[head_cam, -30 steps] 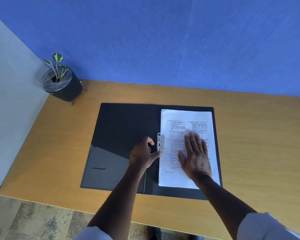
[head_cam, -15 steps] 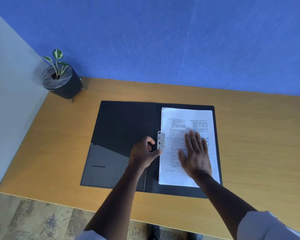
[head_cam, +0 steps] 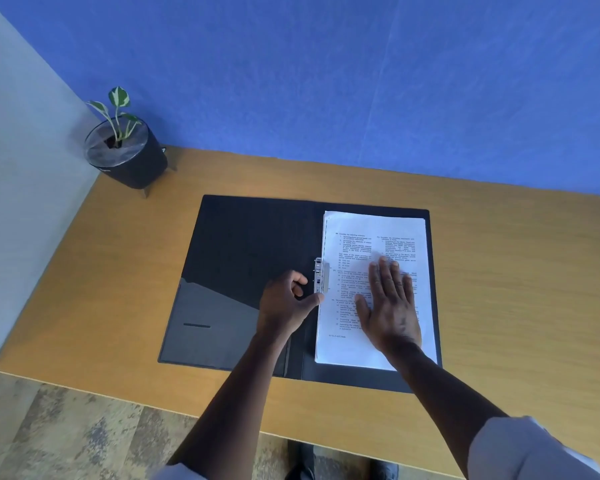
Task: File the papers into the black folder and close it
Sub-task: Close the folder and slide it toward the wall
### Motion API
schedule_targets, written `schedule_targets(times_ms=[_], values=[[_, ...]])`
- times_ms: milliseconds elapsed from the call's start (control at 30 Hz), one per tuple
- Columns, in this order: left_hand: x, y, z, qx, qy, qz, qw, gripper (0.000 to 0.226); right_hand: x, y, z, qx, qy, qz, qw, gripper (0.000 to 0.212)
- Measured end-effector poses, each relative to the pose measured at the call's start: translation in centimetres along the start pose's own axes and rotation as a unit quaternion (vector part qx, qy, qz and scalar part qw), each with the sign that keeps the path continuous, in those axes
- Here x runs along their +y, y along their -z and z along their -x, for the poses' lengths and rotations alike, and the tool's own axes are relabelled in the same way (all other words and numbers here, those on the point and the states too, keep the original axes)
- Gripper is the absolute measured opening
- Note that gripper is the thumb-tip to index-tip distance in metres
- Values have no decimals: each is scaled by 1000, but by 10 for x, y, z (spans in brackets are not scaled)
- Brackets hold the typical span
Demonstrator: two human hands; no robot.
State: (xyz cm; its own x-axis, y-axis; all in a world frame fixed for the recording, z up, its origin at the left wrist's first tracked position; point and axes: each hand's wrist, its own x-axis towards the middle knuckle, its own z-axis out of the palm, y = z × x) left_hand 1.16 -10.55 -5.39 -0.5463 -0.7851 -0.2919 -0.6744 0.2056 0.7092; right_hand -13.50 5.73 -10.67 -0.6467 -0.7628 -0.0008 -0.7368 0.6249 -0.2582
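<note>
We note the black folder (head_cam: 250, 258) lying open and flat on the wooden desk (head_cam: 516, 271), its spine running away from us. The papers (head_cam: 371, 237) sit stacked on the folder's right half, long axis parallel to the spine. The metal clip (head_cam: 321, 275) stands at the papers' spine-side edge, about midway along it.

Right hand (head_cam: 392, 306): flat, fingers spread, palm pressing the papers, gripping nothing. Left hand (head_cam: 288, 303): on the spine side of the clip, fingers curled, thumb tip touching the clip's near end; whether it pinches the clip we cannot tell.

The clip lies directly right of the left hand, which is the nearer one. We judge the papers placed, the clip not yet confirmed locked, the left cover still to fold over.

A potted plant (head_cam: 125, 154) stands well beyond the folder's far left corner.
</note>
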Motion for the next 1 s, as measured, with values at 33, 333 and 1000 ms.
schedule_targets(times_ms=[33,333,1000], values=[[-1,-2,3,12,-6,2,1000,41,0,0,0,-1,1,1,1000,69],[-23,-18,39,118,-41,-30,992,24,-3,5,-1,-45,-5,40,998,74],[-10,-1,96,314,232,104,915,72,-3,7,0,-47,9,47,998,75]])
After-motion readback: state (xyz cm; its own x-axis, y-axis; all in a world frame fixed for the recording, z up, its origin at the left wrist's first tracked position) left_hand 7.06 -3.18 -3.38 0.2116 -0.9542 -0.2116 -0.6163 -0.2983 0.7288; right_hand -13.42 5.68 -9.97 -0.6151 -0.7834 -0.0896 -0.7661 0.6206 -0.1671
